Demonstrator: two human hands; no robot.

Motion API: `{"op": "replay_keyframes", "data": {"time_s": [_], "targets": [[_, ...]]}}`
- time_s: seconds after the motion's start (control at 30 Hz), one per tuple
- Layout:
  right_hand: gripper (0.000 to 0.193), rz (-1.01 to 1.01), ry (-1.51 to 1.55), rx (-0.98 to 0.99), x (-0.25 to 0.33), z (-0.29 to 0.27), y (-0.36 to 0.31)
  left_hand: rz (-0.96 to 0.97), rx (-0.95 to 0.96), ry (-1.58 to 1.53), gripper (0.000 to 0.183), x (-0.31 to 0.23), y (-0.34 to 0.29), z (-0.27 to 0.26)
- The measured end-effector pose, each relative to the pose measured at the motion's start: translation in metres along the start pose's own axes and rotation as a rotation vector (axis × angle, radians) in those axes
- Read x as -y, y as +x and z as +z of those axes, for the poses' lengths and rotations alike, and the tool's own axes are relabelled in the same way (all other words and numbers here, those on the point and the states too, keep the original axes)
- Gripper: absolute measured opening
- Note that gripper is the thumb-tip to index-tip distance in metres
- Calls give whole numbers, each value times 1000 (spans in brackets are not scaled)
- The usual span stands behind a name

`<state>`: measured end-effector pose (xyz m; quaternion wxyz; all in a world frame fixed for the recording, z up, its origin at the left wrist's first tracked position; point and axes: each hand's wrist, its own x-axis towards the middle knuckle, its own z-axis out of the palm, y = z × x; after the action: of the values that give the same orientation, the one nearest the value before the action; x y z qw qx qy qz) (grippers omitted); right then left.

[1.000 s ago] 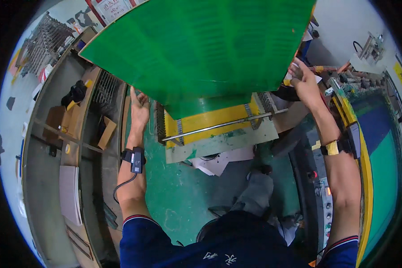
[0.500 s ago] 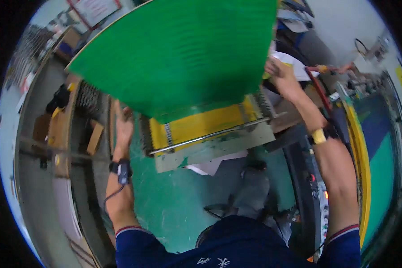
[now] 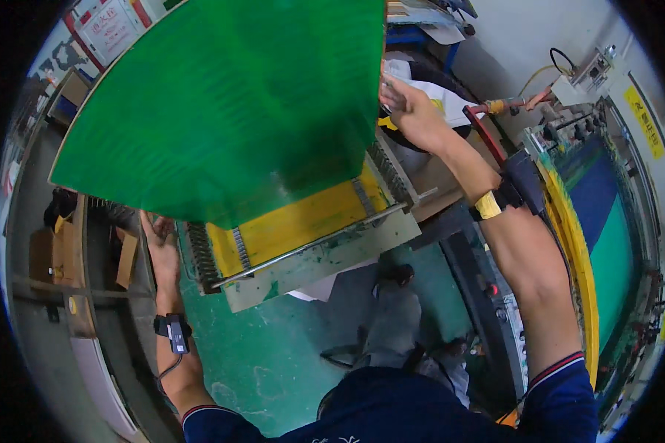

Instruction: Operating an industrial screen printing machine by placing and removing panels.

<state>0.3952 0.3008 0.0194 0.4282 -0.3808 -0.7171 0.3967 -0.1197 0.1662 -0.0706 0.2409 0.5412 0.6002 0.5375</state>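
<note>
Swinging leftward since a moment ago, the green corrugated sheet (image 3: 222, 111) now tilts over the yellow machine bed (image 3: 303, 221). Our left hand (image 3: 159, 244) fingers grip its lower edge; our right hand (image 3: 410, 111) fingers clasp its right edge.

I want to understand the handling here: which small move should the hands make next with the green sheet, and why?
Probably lower the green sheet flat onto the yellow machine bed. The left hand and right hand hold its opposite edges, and it is tilted above the bed, not resting on it.
</note>
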Motion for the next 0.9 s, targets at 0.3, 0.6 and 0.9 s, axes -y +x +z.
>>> {"op": "replay_keyframes", "data": {"time_s": [0.3,0.6,0.9], "targets": [[78,166,-138,-37,-37,2,-6,-66,82,69,78,-23,-6,10],[59,362,-490,-253,-22,-3,-12,-15,-33,104,69,-11,4,-46],[31,39,-434,-302,21,0,-185,36,211,-330,40,-98,-116,131]]}}
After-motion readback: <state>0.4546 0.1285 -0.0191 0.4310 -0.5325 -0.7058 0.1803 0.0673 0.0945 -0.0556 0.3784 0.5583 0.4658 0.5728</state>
